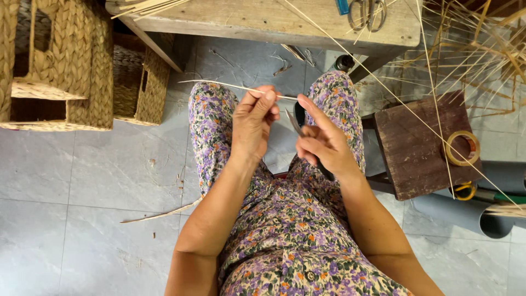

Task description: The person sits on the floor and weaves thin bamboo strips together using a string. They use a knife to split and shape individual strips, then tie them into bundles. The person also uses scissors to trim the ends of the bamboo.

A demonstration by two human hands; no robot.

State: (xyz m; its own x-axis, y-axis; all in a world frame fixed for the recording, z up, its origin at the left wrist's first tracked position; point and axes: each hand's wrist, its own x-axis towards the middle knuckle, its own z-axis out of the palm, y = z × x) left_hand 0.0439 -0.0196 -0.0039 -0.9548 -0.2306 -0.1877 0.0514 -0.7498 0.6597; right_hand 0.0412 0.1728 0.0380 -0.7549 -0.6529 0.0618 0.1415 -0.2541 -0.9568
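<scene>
Reed strip (230, 85) pinched in left hand (253, 123) near right hand's (323, 145) gripped knife (296, 123); a slip could nick fingers.

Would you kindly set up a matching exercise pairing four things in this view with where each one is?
Things:
1. thin straw strip
2. small knife
3. roll of tape
4. scissors

Places:
A. on the dark wooden stool
B. on the pale wooden bench
C. pinched in the left hand
D. gripped in the right hand

Pairs: 1-C, 2-D, 3-A, 4-B
</scene>
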